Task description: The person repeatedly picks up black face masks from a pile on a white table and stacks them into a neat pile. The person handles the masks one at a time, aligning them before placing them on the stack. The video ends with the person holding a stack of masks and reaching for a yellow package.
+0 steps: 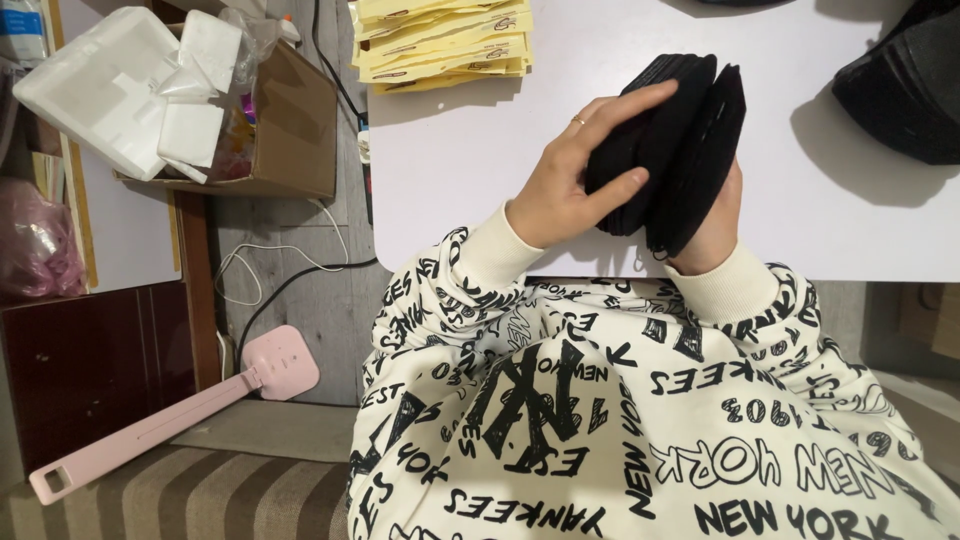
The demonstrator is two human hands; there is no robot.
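Note:
A thick stack of black face masks [672, 140] stands on edge above the near side of the white table [480, 180]. My left hand [570, 185], with a ring on one finger, grips the left part of the stack, thumb and fingers spread across its face. My right hand [712, 225] supports the stack from behind and below and is mostly hidden by the masks. The stack is split into two bunches with a small gap between them. Cream sleeves with black lettering cover both wrists.
A pile of yellow paper packets [445, 45] lies at the table's far left. A black heap [905, 85] sits at the far right. On the floor to the left are a cardboard box [295, 125] with white foam pieces [120, 85], cables and a pink flat-headed tool [170, 415].

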